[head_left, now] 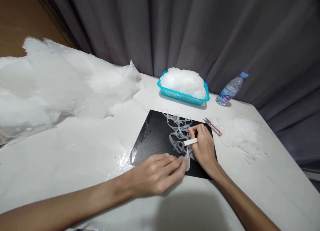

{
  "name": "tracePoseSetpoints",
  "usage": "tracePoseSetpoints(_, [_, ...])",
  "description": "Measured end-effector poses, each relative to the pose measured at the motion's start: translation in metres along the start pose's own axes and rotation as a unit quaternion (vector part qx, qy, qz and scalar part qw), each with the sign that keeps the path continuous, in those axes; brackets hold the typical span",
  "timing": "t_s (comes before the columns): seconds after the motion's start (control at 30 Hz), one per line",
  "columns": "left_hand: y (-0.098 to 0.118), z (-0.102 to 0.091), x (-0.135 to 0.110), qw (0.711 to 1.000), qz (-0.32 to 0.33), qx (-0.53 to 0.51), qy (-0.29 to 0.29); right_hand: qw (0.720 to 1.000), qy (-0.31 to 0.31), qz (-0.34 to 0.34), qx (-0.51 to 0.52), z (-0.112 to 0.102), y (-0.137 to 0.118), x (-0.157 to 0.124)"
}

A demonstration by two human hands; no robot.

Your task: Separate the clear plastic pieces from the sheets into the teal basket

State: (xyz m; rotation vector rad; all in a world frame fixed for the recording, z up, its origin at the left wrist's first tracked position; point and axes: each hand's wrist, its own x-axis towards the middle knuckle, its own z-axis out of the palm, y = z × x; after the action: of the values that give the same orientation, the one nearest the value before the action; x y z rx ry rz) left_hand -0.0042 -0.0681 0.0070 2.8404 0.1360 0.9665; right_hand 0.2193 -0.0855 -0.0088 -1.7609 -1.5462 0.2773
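Observation:
On a black board lies a translucent white openwork piece with curling, lace-like strands. My left hand rests at the board's near edge, its fingertips closed on the lower end of this piece. Above the strands, my right hand grips a slim stick-like tool with a white end; its exact kind is not clear, and the fingers cover part of it. A pair of pink-handled thread snips lies just beyond the right hand, at the board's far right corner.
A blue plastic basket heaped with white translucent pieces stands at the back. Right of it is a water bottle. Loose white scraps lie on the right; a large bulging plastic bag fills the left. Grey curtain hangs behind the table.

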Motion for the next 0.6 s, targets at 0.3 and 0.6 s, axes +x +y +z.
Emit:
tracePoseSetpoints(0.3, [-0.032, -0.021, 0.012, 0.77, -0.459, -0.441, 0.047, 0.974, -0.128, 0.025, 0.183, -0.016, -0.003, 0.001])
tracePoseSetpoints(0.6, [-0.032, -0.01, 0.012, 0.683, -0.489, -0.54, 0.06, 0.957, -0.196, -0.007, 0.214, -0.015, -0.014, -0.004])
